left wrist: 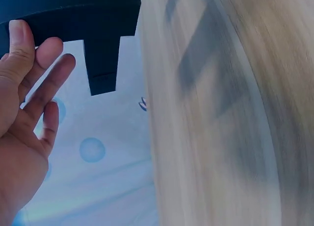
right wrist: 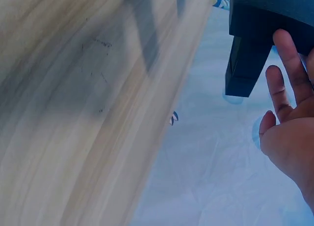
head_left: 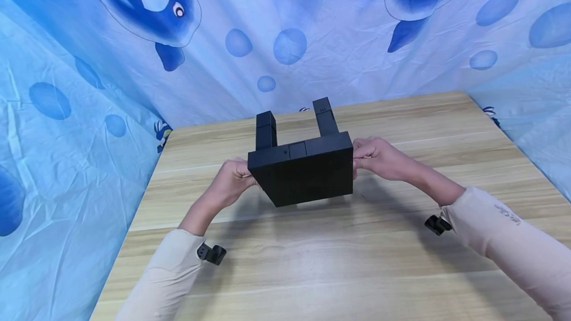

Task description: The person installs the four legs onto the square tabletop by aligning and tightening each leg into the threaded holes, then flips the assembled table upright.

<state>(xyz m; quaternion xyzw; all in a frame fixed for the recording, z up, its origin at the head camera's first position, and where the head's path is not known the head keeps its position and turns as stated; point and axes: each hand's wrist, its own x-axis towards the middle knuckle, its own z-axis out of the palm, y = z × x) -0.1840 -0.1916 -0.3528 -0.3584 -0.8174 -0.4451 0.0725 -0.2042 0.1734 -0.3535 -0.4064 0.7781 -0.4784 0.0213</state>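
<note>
A black, flat, box-like panel with two blocky legs, perhaps a small stand, is held tilted above the table, its broad dark face toward me in the head view (head_left: 308,175). The left leg (head_left: 266,133) and the right leg (head_left: 326,118) point away toward the back. At its left edge my left hand (head_left: 229,182) pinches the panel; in the left wrist view the thumb (left wrist: 22,39) lies on the black surface. My right hand (head_left: 383,158) grips the opposite edge. The right wrist view shows one fingertip (right wrist: 283,39) against the panel's side, while the thumb is mostly cut off.
Beneath lies a light wood-grain table (head_left: 312,261), with shadows of the arms and panel on it. A blue curtain (head_left: 214,78) with dolphins and bubbles hangs behind the table and along both sides. Small black cameras (head_left: 211,253) are worn at both wrists.
</note>
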